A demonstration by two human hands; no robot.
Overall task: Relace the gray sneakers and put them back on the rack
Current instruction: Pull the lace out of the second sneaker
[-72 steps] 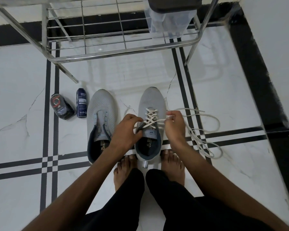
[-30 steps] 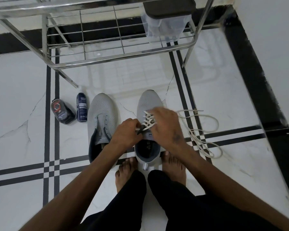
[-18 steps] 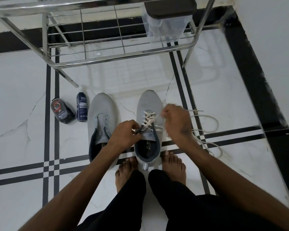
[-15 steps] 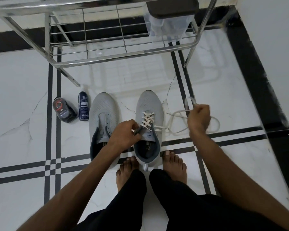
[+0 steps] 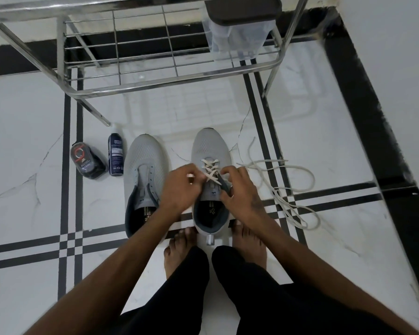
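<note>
Right gray sneaker (image 5: 209, 151) stands on the white tiled floor (image 5: 324, 131), toe toward the rack, heel between the person's bare feet (image 5: 179, 252); its white lace (image 5: 209, 169) is crossed through several upper eyelet rows, and the long free run of lace lies in loose loops on the floor to the shoe's right. Left hand (image 5: 180, 187) is at the shoe's left eyelet edge, its grip curled and pinching a lace end, the white tip showing between the fingers. Right hand (image 5: 240, 189) is at the right eyelet edge beside the tongue, its grip closed on the dark collar edge and lace; exactly which strand it pinches cannot be told. Left gray sneaker (image 5: 144, 180) stands just beside the first, parallel, eyelets without lace, tongue exposed, partly crossed by the left forearm. Left of it on the floor stand a dark blue spray can (image 5: 115, 157) and, next to that, a dark rounded polish container (image 5: 87, 160) with a red ring on its label. The metal shoe rack (image 5: 169, 79) stands beyond the sneakers; on its wire shelf, at the right end, sits a clear container with a dark lid (image 5: 240, 25). Black trousered legs fill the lower frame.
</note>
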